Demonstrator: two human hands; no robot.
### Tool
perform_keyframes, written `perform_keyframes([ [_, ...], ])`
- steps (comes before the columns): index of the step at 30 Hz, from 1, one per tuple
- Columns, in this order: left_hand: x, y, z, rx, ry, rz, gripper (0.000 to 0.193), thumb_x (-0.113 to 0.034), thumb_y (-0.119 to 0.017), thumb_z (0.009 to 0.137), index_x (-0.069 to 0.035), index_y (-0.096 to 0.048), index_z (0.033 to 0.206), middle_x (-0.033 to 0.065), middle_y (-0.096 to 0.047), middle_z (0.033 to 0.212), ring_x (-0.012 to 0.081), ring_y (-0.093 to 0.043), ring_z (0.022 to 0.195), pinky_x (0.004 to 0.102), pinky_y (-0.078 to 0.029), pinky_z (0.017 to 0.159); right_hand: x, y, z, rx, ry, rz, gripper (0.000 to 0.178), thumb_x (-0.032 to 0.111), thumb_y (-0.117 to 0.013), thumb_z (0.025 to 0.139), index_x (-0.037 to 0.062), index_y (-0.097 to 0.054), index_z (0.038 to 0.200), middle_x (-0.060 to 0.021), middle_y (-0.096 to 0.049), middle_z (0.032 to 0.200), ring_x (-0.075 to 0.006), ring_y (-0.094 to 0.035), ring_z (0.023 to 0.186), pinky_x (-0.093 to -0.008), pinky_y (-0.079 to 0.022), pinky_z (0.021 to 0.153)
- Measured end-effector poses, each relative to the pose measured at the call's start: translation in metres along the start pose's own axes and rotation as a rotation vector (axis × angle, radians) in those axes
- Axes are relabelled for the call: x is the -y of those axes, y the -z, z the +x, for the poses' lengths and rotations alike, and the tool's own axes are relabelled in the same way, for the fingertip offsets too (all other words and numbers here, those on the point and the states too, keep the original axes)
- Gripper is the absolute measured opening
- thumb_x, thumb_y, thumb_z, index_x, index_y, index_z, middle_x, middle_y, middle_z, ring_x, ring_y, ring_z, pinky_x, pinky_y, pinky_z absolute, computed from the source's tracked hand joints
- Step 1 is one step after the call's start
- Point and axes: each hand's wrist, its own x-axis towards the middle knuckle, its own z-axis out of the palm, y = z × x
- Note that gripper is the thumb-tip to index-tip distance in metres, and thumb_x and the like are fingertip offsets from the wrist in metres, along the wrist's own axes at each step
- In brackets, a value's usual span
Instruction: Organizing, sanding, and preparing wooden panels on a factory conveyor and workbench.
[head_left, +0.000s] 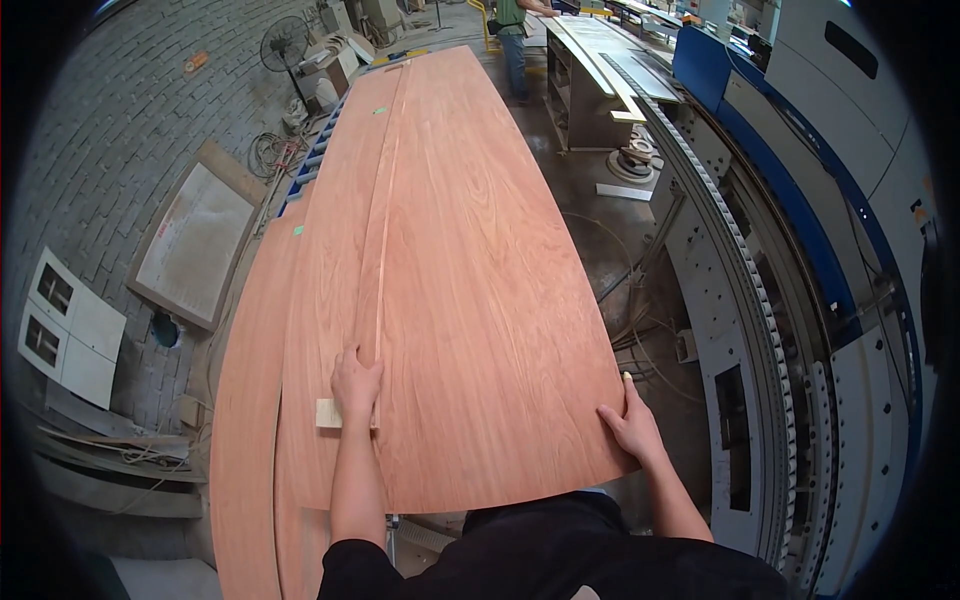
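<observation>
- Holding the wide reddish board (490, 290) at its two long sides, the person is working at its near end; in my judgement, a step of handling and positioning this board is going on.
- The left hand (357, 388) is resting on the board's left side, near the raised long edge, with fingers pointing forward and partly bent; whether it is gripping or only pressing, I cannot tell.
- The right hand (630, 425) is closing around the right edge, its thumb lying on top and its other fingers going along and under the side, where they are partly hidden.
- The wide board is lying in the middle, stretching far away from the person, and the lower boards (245, 420) are showing beyond its left side.
- A small pale block (326, 413) is sitting beside the left wrist, on the reddish wood.
- Two small green stickers (379, 110) are marking the wood at the left.
- A grey machine (840, 110) is standing on the right, well apart from the board.
- The next move is probably calling for both hands to be working evenly, with care for the long far end and for the small block.
</observation>
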Motion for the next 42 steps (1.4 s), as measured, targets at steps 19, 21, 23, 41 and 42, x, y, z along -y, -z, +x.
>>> perform_keyframes([
  [19, -0.042, 0.023, -0.092, 0.273, 0.153, -0.222, 0.080, -0.025, -0.072, 0.071, -0.002, -0.038, 0.140, 0.0260, -0.059, 0.120, 0.0360, -0.060, 0.109, 0.0404, -0.048, 0.092, 0.009, 0.002, 0.017, -0.118, 0.317, -0.132, 0.075, 0.026, -0.071, 0.076, -0.0033, -0.037, 0.136, -0.0248, -0.041, 0.138, -0.0385, -0.041, 0.127, -0.0401, -0.036, 0.107],
  [21, -0.044, 0.030, -0.107, 0.267, 0.152, -0.229, 0.080, -0.026, -0.073, 0.072, -0.001, -0.038, 0.139, 0.0263, -0.058, 0.121, 0.0367, -0.058, 0.112, 0.0409, -0.046, 0.094, 0.012, -0.001, 0.020, -0.146, 0.370, -0.205, 0.075, 0.026, -0.073, 0.075, -0.0032, -0.039, 0.135, -0.0256, -0.041, 0.137, -0.0395, -0.041, 0.128, -0.0415, -0.036, 0.106],
  [23, -0.042, 0.033, -0.119, 0.259, 0.156, -0.235, 0.080, -0.027, -0.073, 0.072, 0.000, -0.038, 0.139, 0.0265, -0.057, 0.123, 0.0374, -0.057, 0.114, 0.0414, -0.045, 0.096, 0.019, -0.002, 0.023, -0.150, 0.384, -0.231, 0.075, 0.027, -0.073, 0.074, -0.0030, -0.040, 0.135, -0.0259, -0.040, 0.138, -0.0405, -0.040, 0.128, -0.0427, -0.036, 0.107],
  [41, -0.035, 0.049, -0.178, 0.197, 0.172, -0.330, 0.073, -0.022, -0.074, 0.073, 0.002, -0.044, 0.135, 0.0223, -0.058, 0.125, 0.0318, -0.058, 0.114, 0.0382, -0.045, 0.096, 0.095, -0.076, 0.037, 0.106, 0.716, -0.010, 0.068, 0.031, -0.068, 0.085, -0.0023, -0.041, 0.137, -0.0252, -0.053, 0.124, -0.0386, -0.051, 0.115, -0.0425, -0.043, 0.098],
  [42, -0.037, 0.052, -0.182, 0.194, 0.166, -0.314, 0.073, -0.022, -0.074, 0.073, 0.001, -0.044, 0.136, 0.0223, -0.058, 0.125, 0.0321, -0.058, 0.114, 0.0384, -0.045, 0.096, 0.102, -0.086, 0.043, 0.181, 0.677, 0.075, 0.066, 0.032, -0.066, 0.087, -0.0022, -0.041, 0.138, -0.0233, -0.056, 0.121, -0.0361, -0.054, 0.112, -0.0418, -0.045, 0.095],
])
